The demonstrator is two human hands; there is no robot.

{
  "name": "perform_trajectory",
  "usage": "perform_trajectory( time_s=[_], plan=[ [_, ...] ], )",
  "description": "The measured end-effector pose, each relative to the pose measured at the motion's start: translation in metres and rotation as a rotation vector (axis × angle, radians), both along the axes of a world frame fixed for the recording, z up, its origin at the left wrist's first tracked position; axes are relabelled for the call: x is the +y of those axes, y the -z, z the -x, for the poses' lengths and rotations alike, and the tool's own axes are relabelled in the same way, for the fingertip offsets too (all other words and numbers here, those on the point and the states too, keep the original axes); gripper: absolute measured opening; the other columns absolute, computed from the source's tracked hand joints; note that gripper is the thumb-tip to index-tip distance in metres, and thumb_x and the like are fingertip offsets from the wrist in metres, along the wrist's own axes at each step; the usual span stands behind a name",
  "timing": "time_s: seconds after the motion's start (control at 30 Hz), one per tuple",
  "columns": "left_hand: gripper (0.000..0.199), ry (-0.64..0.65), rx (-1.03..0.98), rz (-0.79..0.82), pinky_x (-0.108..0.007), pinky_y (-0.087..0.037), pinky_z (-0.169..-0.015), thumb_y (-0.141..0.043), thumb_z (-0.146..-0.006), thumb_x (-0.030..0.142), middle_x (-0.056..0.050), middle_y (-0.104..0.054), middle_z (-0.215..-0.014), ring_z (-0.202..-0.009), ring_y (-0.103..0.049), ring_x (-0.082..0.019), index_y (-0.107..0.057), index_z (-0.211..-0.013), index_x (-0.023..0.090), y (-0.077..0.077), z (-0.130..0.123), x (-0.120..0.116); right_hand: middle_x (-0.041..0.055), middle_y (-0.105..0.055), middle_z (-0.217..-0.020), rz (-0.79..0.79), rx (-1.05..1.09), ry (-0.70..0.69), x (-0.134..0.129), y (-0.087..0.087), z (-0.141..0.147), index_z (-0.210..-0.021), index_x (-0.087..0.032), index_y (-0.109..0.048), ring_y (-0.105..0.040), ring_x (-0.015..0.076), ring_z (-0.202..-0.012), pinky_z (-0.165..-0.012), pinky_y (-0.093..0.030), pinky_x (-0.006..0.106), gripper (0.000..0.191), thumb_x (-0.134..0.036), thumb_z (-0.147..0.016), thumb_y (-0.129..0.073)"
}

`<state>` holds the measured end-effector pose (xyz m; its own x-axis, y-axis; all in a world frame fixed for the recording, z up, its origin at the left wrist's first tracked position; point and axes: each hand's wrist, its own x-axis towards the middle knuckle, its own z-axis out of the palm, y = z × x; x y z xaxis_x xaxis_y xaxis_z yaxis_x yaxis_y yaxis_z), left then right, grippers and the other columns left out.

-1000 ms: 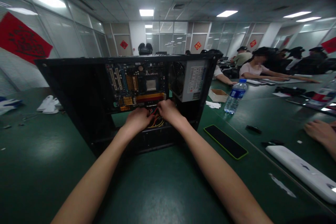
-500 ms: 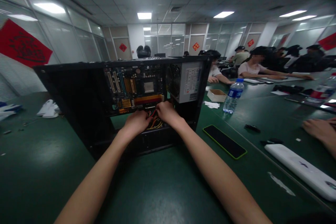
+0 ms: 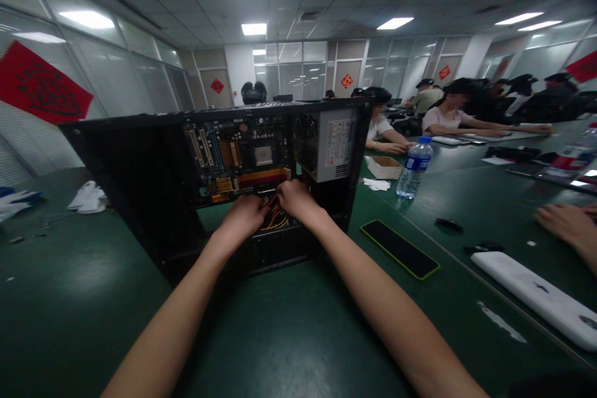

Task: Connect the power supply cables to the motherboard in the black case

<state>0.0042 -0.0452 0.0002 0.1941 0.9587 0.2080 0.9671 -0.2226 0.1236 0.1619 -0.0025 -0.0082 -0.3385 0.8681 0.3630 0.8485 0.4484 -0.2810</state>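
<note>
A black computer case (image 3: 261, 255) stands on the green table with its side off. Inside it are a motherboard (image 3: 262, 154) and, at the upper right, a silver power supply (image 3: 333, 146). Both my hands reach into the lower part of the case, below the board. My left hand (image 3: 243, 219) is closed around thin red and black cables. Close beside it, my right hand (image 3: 297, 200) pinches the same bunch of cables from the other side. Yellow and orange power cables (image 3: 278, 219) loop beneath and between the hands. The fingertips are partly hidden.
Right of the case lie a phone (image 3: 400, 249) with a green edge, a water bottle (image 3: 415, 168), a small box (image 3: 385, 167) and a white device (image 3: 534, 298). Another person's hand (image 3: 564, 222) rests at the right. White gloves (image 3: 88, 197) lie at the left.
Both hands stay on the cables in nearly the same place. The view has shifted very slightly. The seated person behind the bottle has brought their hands nearer to it.
</note>
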Motion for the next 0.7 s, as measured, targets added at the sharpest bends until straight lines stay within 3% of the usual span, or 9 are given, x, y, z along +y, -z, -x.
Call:
perform_trajectory(
  time_s=[0.7],
  plan=[
    [0.034,-0.027,0.02,-0.047,-0.035,-0.047,-0.081,-0.048,-0.1,0.032,-0.017,-0.075,-0.099,-0.095,-0.07,-0.029,-0.075,-0.096,0.013,-0.0047,-0.0018,-0.0044,0.0191,-0.074,-0.106,0.047,-0.032,0.059,-0.0028,-0.0049,0.0025,-0.108,-0.011,-0.077,-0.071,0.0276,-0.102,-0.087,-0.052,0.031,0.03,-0.014,-0.093,-0.051]
  ],
)
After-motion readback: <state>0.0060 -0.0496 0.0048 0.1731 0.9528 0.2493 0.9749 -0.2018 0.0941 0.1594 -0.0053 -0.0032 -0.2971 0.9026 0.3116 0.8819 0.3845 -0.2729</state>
